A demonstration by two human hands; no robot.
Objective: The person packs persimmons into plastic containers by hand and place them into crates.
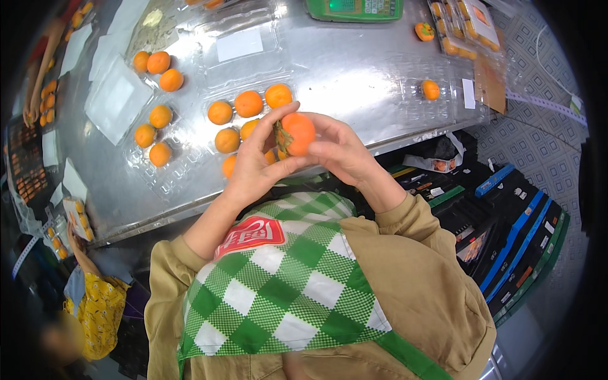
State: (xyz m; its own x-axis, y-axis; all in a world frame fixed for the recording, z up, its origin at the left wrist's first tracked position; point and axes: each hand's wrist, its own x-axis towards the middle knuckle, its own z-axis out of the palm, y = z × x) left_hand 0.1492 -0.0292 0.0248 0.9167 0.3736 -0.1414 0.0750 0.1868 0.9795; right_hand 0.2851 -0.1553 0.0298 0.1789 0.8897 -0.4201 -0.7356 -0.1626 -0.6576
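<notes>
An orange persimmon [300, 134] with a green-brown calyx is held between my two hands above the table edge. My left hand [256, 159] curves around its calyx side, with the thumb below and a finger above. From the other side, my right hand [343, 151] grips it with thumb and fingers. Beneath and beyond my hands, several persimmons [248, 104] sit in rows in a clear plastic clamshell [289, 78]; my hands partly hide them. The clamshell's raised lid carries a white label [240, 45].
More persimmons [160, 116] sit in another clear tray on the left. A single persimmon [431, 90] lies in clear packaging at right, near filled packs [468, 23]. A green scale [356, 9] stands at the back. Black crates [513, 228] are stacked right; a co-worker [102, 308] is at left.
</notes>
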